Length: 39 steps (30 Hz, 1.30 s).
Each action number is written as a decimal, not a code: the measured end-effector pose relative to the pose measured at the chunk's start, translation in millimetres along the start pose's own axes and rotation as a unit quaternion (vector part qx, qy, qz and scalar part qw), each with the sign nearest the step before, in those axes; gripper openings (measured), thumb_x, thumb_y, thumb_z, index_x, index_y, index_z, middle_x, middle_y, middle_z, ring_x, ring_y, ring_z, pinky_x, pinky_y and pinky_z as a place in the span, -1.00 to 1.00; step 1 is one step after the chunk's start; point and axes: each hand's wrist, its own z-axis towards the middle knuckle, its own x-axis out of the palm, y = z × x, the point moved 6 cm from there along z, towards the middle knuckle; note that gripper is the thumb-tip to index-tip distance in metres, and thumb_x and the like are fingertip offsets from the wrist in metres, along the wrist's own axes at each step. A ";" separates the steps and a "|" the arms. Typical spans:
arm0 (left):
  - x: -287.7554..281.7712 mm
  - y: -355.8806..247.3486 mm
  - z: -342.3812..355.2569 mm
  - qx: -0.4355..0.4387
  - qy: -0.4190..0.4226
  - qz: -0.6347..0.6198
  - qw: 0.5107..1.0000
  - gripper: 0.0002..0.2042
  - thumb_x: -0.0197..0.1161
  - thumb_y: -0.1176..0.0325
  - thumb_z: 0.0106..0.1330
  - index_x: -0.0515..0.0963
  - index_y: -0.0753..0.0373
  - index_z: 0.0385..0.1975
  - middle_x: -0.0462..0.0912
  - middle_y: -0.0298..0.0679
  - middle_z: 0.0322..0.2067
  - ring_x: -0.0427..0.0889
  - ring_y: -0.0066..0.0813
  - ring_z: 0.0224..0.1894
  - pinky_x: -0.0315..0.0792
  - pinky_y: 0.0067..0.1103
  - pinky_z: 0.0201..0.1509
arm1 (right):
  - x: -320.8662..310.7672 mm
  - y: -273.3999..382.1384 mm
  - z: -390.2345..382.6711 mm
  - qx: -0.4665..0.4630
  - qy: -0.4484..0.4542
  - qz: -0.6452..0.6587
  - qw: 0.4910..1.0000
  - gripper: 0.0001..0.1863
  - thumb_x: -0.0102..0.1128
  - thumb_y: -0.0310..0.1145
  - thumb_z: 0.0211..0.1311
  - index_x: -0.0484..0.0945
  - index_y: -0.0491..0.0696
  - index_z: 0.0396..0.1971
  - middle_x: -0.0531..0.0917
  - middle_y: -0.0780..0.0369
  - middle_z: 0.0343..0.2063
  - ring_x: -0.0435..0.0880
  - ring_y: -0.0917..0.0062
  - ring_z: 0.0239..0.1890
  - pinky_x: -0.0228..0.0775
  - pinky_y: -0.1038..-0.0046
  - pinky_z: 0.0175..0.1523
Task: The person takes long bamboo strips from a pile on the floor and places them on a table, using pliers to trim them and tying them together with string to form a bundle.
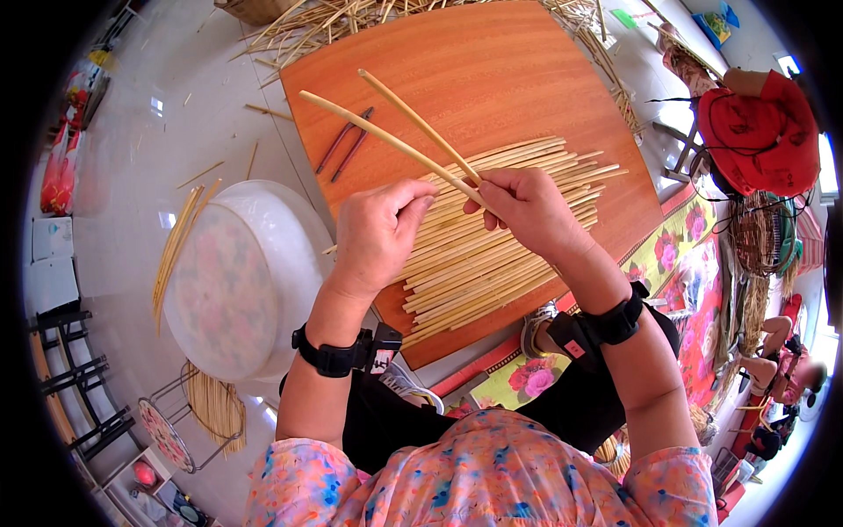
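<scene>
Two pale straw stalks (397,140) cross in my right hand (531,206), pinched between thumb and fingers, their long ends pointing up and left. My left hand (379,230) is closed, thumb against forefinger, just below the longer stalk; whether anything is between its fingertips is hidden. Beneath both hands, a layer of similar stalks (492,272) lies side by side on a wooden table (474,66). Dark-handled tweezers or snips (344,145) rest on the table beyond my left hand.
A translucent white round tub (219,281) stands left of the table, with several long stalks (180,246) leaning on it. Loose stalks (351,19) litter the floor beyond. A wire-frame stand (189,422) is at lower left. A red bag (760,132) and another person (786,369) are on the right.
</scene>
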 end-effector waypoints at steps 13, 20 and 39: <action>0.3 -2.4 0.8 0.005 -0.004 -0.007 1.000 -0.91 0.22 0.55 0.26 0.62 0.39 -0.30 0.67 -0.18 -0.52 0.61 -0.58 -0.48 0.45 -0.65 -0.38 | -2.1 -3.4 -0.7 0.011 -0.022 0.016 1.000 -0.72 -0.02 -0.38 0.37 0.60 -0.25 -0.18 0.65 0.28 -0.55 0.53 0.72 -0.60 0.39 0.63 -0.48; 0.8 -1.6 0.7 0.002 -0.007 -0.015 1.000 -0.91 0.22 0.55 0.26 0.62 0.39 -0.30 0.68 -0.19 -0.51 0.61 -0.60 -0.48 0.45 -0.66 -0.37 | -1.4 0.9 -3.2 0.016 -0.019 0.005 1.000 -0.72 -0.03 -0.36 0.38 0.59 -0.24 -0.21 0.60 0.32 -0.55 0.46 0.77 -0.59 0.32 0.66 -0.49; 9.2 -2.2 -3.3 0.001 -0.019 -0.013 1.000 -0.92 0.24 0.57 0.24 0.62 0.40 -0.32 0.62 -0.22 -0.59 0.50 -0.68 -0.55 0.37 -0.67 -0.45 | 4.7 16.0 -16.4 -0.183 -0.165 -0.195 0.949 -0.86 0.05 -0.47 0.18 0.47 -0.21 -0.53 0.51 -0.05 -0.63 0.54 0.00 -0.50 0.40 0.19 -0.42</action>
